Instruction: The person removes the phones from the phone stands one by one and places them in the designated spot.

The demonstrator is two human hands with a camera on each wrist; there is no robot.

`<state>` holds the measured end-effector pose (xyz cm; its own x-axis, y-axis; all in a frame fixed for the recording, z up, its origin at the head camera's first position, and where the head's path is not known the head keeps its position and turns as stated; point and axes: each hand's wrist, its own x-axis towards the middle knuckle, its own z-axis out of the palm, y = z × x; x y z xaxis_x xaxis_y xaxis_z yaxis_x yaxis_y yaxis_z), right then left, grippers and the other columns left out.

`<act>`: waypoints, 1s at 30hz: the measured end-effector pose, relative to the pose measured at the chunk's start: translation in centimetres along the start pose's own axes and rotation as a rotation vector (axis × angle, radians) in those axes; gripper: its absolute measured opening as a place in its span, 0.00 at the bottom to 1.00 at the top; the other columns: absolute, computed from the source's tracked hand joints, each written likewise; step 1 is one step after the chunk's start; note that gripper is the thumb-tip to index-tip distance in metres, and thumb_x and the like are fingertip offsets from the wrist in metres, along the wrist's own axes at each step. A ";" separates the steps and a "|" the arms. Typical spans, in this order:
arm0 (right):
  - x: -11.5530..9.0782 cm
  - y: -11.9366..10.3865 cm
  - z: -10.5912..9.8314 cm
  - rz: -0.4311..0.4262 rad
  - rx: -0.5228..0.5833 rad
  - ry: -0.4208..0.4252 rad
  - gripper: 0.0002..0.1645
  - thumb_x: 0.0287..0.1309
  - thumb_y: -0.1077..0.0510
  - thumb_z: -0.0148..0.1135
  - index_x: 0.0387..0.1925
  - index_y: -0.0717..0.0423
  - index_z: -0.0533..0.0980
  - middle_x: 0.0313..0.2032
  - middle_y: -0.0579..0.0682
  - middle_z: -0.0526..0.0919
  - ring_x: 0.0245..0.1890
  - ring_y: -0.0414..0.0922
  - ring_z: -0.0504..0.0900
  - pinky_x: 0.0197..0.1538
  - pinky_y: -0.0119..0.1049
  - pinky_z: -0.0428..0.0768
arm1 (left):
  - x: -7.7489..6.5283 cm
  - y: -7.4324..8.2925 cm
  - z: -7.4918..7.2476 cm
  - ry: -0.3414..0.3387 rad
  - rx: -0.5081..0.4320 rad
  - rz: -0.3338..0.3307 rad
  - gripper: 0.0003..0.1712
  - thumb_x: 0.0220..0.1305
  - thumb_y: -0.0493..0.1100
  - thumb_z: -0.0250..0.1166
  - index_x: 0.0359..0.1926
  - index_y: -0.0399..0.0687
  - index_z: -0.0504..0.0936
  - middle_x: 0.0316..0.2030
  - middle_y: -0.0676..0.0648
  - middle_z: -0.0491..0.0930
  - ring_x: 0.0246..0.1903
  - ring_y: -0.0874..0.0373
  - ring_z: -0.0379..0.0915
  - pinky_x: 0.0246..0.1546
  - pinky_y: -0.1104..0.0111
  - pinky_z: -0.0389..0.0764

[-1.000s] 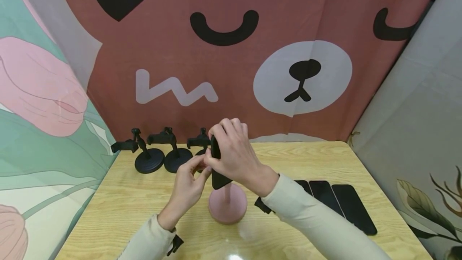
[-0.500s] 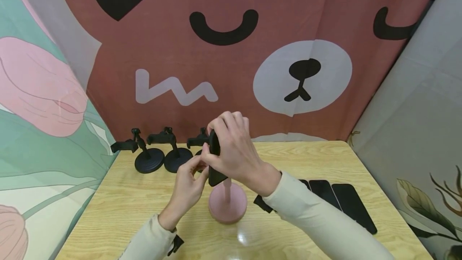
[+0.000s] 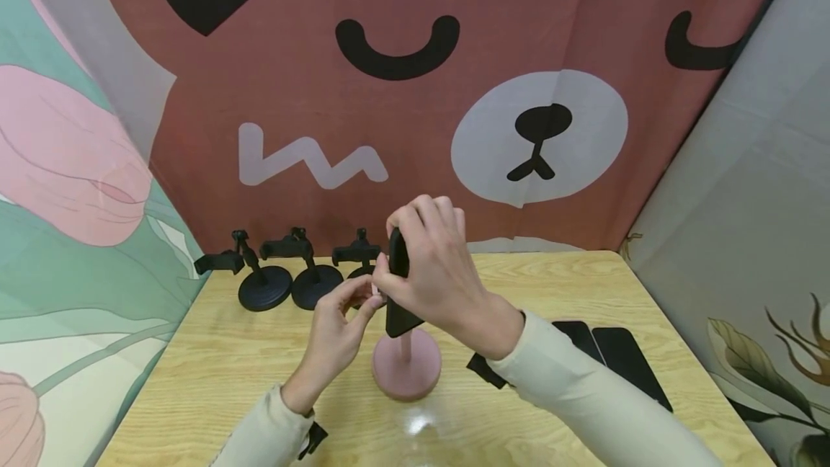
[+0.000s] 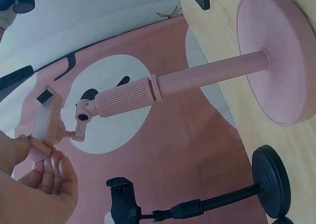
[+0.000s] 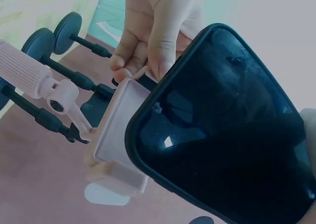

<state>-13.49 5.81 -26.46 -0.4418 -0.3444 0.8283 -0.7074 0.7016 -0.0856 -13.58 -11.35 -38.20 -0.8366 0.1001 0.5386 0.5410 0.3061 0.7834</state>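
My left hand (image 3: 337,330) pinches one end of the clamp of a pink phone stand (image 4: 212,78), thumb on one side and fingers on the other. The clamp (image 5: 118,125) is tilted at the top of the stand's ribbed neck, and no phone sits in it. In my right hand (image 3: 444,279) is a black smartphone (image 3: 400,312), gripped by its edges and held upright beside the clamp. The right wrist view shows its dark glossy face (image 5: 217,130) partly in front of the clamp; whether the two touch I cannot tell.
Several black phone stands (image 3: 264,287) line the table's back left; my left hand partly covers one. Black smartphones (image 3: 625,359) lie side by side at right, partly behind my right sleeve. A bear-print curtain (image 3: 311,99) hangs behind the wooden table (image 3: 214,380).
My right hand first lifted the smartphone slightly, then shifted it a little to the right, away from the left fingers. The left hand keeps its pinch on the clamp.
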 end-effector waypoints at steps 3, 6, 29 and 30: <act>-0.1 0.1 -0.4 0.008 -0.007 -0.006 0.16 0.46 0.59 0.71 0.35 0.55 0.73 0.33 0.51 0.72 0.36 0.49 0.66 0.38 0.44 0.63 | -0.1 -0.1 0.0 0.000 -0.006 0.004 0.14 0.64 0.34 0.68 0.51 0.37 0.84 0.39 0.43 0.86 0.38 0.67 0.79 0.44 0.75 0.84; -0.4 0.4 -0.7 0.018 -0.012 -0.010 0.16 0.46 0.59 0.72 0.35 0.56 0.73 0.33 0.51 0.72 0.36 0.50 0.66 0.38 0.44 0.63 | -0.1 -0.1 0.0 0.004 -0.011 0.004 0.14 0.64 0.33 0.68 0.51 0.37 0.84 0.40 0.42 0.86 0.38 0.67 0.79 0.44 0.75 0.84; -2.7 3.3 -2.6 0.114 -0.045 -0.023 0.17 0.43 0.61 0.71 0.35 0.60 0.73 0.32 0.54 0.73 0.36 0.52 0.65 0.39 0.46 0.62 | 0.0 0.2 0.0 -0.021 -0.029 -0.036 0.14 0.67 0.36 0.67 0.52 0.38 0.83 0.40 0.43 0.86 0.37 0.65 0.78 0.44 0.74 0.83; -2.9 3.5 -2.6 0.117 -0.045 -0.025 0.17 0.43 0.62 0.71 0.35 0.60 0.73 0.32 0.54 0.73 0.36 0.52 0.65 0.39 0.46 0.62 | 0.0 0.2 0.0 -0.028 -0.028 -0.041 0.14 0.67 0.36 0.67 0.52 0.38 0.82 0.40 0.43 0.86 0.37 0.65 0.78 0.44 0.74 0.83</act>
<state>-13.22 10.88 -27.68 -0.5339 -0.2733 0.8002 -0.6247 0.7653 -0.1554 -13.50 -11.30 -38.00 -0.8602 0.1140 0.4971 0.5076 0.2844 0.8133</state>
